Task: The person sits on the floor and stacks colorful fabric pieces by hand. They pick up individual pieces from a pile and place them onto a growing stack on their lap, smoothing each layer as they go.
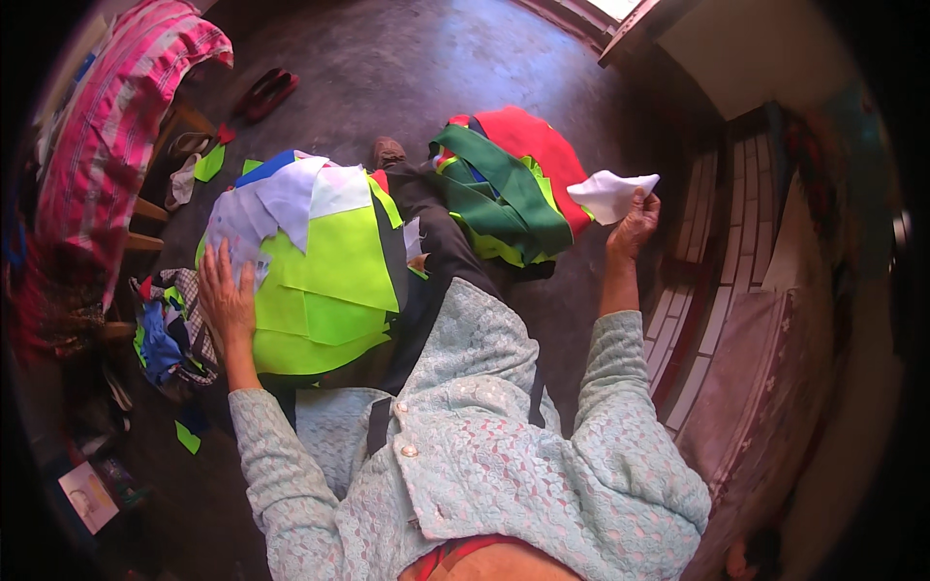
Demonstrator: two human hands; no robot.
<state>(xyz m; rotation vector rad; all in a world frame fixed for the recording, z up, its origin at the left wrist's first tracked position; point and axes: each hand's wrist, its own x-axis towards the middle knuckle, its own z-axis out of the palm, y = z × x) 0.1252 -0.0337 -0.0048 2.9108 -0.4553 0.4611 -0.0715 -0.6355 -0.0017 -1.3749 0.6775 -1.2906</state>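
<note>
The right hand (635,225) pinches a white scrap (610,194), raised just right of the red-green pile (513,189). The left hand (225,295) lies flat, fingers spread, on the lime-white pile (325,281), which sits left of the red-green pile across the person's dark leg. Judging by this, sorting is midway — two stacks built, one piece in hand, loose scraps (170,334) beyond the left hand unsorted.

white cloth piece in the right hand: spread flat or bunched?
Bunched. The white cloth piece hangs crumpled from the right hand, pinched at one edge and held up beside the red and green fabric pile.
</note>
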